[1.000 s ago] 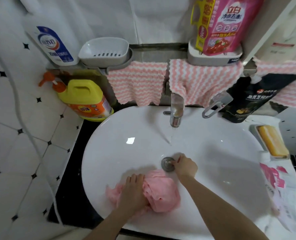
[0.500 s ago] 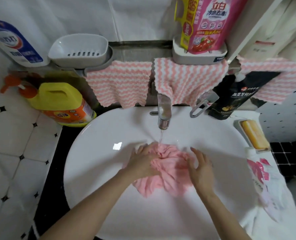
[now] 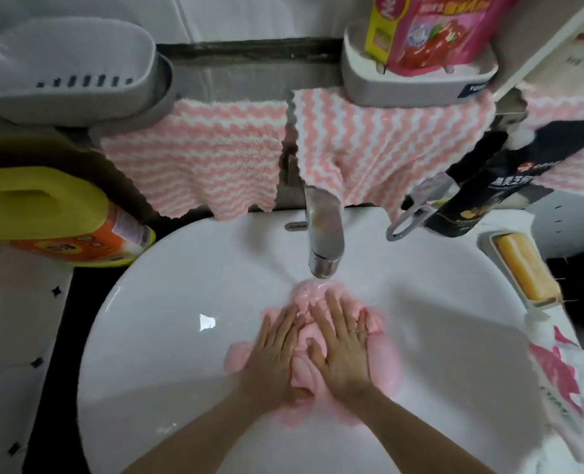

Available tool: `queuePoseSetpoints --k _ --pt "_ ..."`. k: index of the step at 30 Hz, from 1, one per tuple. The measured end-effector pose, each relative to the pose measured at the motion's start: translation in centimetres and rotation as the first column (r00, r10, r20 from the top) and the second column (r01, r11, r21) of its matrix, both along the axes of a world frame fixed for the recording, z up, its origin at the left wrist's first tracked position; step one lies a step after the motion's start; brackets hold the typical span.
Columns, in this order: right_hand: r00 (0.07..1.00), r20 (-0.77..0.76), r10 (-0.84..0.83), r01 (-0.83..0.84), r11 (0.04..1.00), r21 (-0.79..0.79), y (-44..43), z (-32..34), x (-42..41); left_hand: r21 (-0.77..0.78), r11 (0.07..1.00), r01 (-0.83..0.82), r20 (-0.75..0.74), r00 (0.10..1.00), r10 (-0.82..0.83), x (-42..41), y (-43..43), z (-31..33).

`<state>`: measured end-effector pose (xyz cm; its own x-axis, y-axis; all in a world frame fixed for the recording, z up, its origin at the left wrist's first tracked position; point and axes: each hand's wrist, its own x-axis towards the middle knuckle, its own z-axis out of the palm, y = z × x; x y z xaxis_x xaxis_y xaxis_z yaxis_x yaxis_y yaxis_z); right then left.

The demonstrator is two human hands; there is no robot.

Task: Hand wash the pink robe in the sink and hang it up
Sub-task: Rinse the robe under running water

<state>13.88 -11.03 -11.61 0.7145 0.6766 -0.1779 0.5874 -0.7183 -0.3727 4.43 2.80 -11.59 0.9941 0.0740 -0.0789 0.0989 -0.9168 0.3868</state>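
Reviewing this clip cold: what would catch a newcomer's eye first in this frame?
First, the two hands, left hand and right hand, pressed flat with spread fingers on the wet pink robe in the middle of the white sink, just below the faucet. Next, the pink-and-white striped cloths hanging along the ledge behind, and the yellow detergent jug at the sink's left.

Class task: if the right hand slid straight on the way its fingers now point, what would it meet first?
Probably the faucet: the right hand, flat on the pink robe, points at its spout. The spout may sit higher, so the sink back wall could come first.
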Motion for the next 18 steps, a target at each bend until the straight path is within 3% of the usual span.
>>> queuePoseSetpoints --k 4,9,15,18 --pt "1.000 -0.012 0.002 -0.002 0.998 0.057 0.3 0.0 0.2 0.026 1.000 0.001 0.046 0.999 -0.002 0.0 -0.3 -0.8" --pt "0.999 -0.034 0.002 -0.001 0.999 0.036 0.8 -0.2 0.7 0.066 0.997 0.036 -0.054 0.998 -0.032 0.5 -0.3 -1.1" --pt "0.998 -0.040 0.041 -0.041 0.999 0.022 1.1 -0.5 1.4 0.045 0.998 0.035 -0.053 0.998 -0.032 0.6 -0.3 -0.5" --pt "0.973 -0.194 0.125 -0.102 0.987 0.120 -0.2 2.3 3.0 0.088 0.996 -0.016 -0.106 0.994 0.025 -0.1 0.8 1.2"
